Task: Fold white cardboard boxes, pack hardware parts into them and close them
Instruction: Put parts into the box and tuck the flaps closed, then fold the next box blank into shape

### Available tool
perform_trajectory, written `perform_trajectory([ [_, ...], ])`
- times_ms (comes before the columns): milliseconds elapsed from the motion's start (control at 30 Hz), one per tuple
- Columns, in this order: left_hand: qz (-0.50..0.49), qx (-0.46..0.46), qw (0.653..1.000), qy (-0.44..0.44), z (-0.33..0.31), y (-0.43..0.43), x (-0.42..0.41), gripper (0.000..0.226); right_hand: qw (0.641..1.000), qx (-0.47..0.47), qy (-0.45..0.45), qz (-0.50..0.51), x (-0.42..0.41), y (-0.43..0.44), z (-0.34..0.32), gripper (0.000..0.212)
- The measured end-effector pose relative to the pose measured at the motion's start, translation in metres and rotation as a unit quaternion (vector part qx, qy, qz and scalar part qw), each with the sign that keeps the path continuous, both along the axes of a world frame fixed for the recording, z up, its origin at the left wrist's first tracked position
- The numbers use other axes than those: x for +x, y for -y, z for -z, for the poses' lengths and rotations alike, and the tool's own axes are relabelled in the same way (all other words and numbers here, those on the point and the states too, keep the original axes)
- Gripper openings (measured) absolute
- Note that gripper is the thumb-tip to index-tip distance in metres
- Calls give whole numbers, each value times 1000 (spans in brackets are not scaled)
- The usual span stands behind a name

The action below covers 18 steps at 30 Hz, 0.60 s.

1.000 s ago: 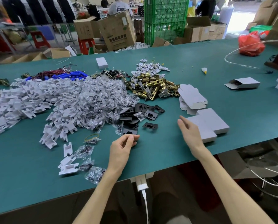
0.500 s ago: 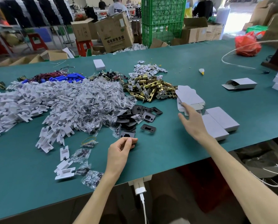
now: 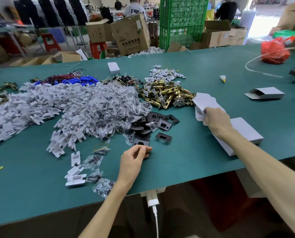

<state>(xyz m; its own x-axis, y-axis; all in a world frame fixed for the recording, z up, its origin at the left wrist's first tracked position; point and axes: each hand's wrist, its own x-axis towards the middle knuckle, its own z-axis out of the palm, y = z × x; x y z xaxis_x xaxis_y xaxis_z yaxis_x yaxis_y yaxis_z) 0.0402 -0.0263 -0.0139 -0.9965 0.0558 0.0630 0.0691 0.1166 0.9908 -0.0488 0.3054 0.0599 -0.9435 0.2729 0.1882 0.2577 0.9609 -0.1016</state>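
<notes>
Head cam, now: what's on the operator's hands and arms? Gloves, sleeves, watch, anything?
Nothing worn that shows. The left hand and right hand are bare, no gloves. The left forearm and right forearm are uncovered down to the frame edge, so no sleeve is in view. No watch, band or ring on either wrist or the fingers that show.
</notes>
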Motion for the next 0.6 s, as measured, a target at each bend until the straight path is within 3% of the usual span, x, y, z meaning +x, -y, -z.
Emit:
perform_trajectory([
  [133,3,14,1000,1,-1,-1,2,22,979,-84,-183,1,16,17,-24,27],
  [233,4,39,999,-1,-3,0,3,22,900,-326,-289,-8,31,43,-39,29],
  [333,17,94,995,8,-8,-1,4,28,812,-548,-198,-43,51,83,-31,26],
  [433,14,140,990,17,-11,0,5,48,752,-650,-97,-53,69,121,-3,20],
  [600,-58,178,981,52,-12,4,7,54,663,-746,3,-63,86,155,30,17],
])
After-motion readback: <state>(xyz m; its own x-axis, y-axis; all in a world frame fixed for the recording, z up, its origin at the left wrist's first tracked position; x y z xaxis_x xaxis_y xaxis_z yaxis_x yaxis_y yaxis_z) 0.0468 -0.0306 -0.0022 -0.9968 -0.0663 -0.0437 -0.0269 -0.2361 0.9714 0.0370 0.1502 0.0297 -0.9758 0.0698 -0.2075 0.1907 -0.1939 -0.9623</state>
